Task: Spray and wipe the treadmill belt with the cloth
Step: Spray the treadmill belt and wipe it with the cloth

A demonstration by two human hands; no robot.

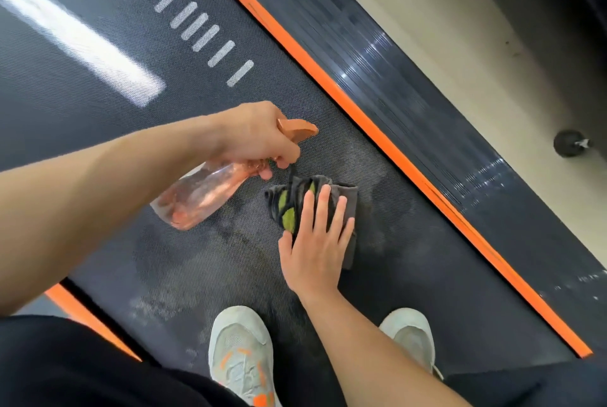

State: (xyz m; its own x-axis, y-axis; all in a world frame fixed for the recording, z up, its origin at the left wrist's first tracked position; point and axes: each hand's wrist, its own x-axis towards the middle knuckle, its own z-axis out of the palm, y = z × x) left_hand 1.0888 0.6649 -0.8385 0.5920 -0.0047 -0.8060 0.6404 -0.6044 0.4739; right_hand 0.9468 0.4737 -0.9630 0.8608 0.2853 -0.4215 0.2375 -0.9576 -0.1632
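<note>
The dark textured treadmill belt (108, 130) fills most of the head view. My left hand (254, 137) grips a clear orange-tinted spray bottle (200, 196) by its neck, nozzle pointing right, held tilted just above the belt. My right hand (317, 242) lies flat with fingers spread on a folded dark grey cloth (348, 206) with green patches, pressing it onto the belt just right of the bottle. Pale damp smears mark the belt around and below the cloth.
An orange stripe (377, 130) and a ribbed dark side rail (410, 78) run diagonally along the belt's right edge, with beige floor (460, 12) beyond. My two pale sneakers (241, 354) stand on the belt near the bottom. A small black round object (570, 143) sits on the floor.
</note>
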